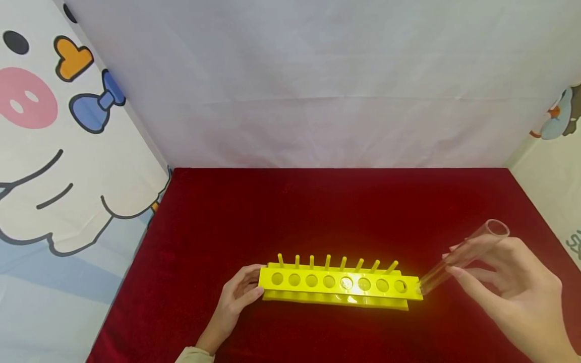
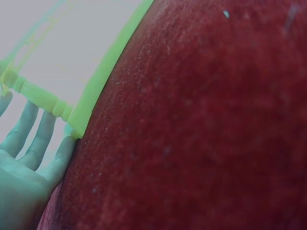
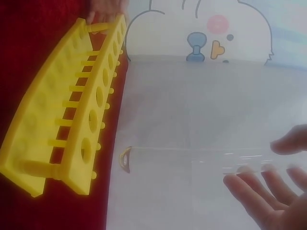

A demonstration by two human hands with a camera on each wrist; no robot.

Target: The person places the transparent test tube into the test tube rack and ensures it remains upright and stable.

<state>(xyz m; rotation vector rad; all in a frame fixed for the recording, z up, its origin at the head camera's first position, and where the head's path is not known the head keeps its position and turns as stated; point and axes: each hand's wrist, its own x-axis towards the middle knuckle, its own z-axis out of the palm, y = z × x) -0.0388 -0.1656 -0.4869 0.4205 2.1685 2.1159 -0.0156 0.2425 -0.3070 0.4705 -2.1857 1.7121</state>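
Observation:
A yellow test tube rack (image 1: 320,283) with a row of round holes and upright pegs stands on the red cloth. At its left end my left hand (image 1: 233,297) grips it, thumb on the upper board's edge; in the left wrist view, fingers reach around the end post (image 2: 41,98). My right hand (image 1: 522,287) holds a clear test tube (image 1: 438,276) between thumb and fingers. The tube is tilted, open mouth up and to the right. Its rounded bottom overlaps the rack's right end in the head view, but is apart from the rack in the right wrist view.
Red cloth (image 1: 236,217) covers the table. Behind it hangs a pale curtain (image 1: 317,101), and a cartoon-printed sheet (image 1: 91,166) hangs on the left. Another printed sheet (image 1: 551,166) borders the right side.

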